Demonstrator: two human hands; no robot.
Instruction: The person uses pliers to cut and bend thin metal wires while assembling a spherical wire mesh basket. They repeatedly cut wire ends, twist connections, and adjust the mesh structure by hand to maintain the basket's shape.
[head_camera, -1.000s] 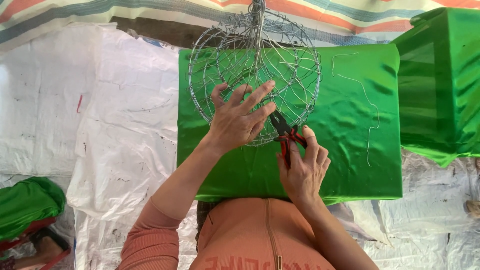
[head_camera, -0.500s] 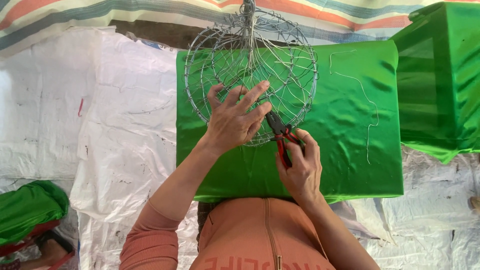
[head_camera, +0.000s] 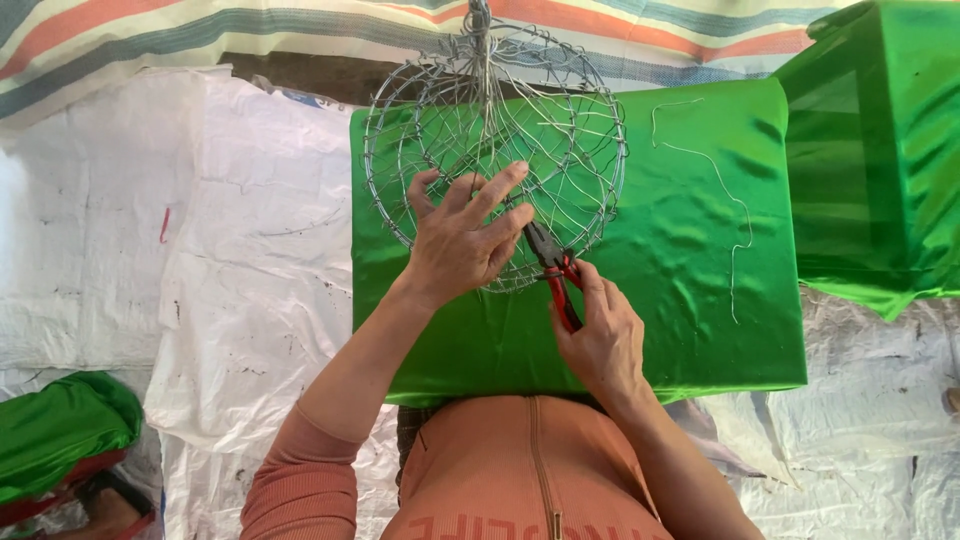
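A: Head view, only one given. A round wire cage (head_camera: 495, 150) is seen standing on the desk (head_camera: 680, 300) (green shiny cloth over it), touching the cloth at its lower rim.

B: Left hand (head_camera: 462, 240)?

A: Spread over the cage's lower front, fingers (head_camera: 498, 185) opened wide and pressed on the wires, nothing enclosed. The right hand (head_camera: 600, 340) is closed around red-handled pliers (head_camera: 553, 270), the nose laid against the mesh just beside the left fingertips. Whether a wire is bitten by the nose cannot be told.

B: Loose items?

A: A bent loose wire (head_camera: 735, 230) is lying on the cloth, well apart to the right. White sheeting (head_camera: 230, 260) is spread on the left.

B: Risks?

A: A slip of the pliers could be caused by the springy mesh, and the left fingers could be nicked (they sit very close). The cage could be rolled if pressed unevenly.
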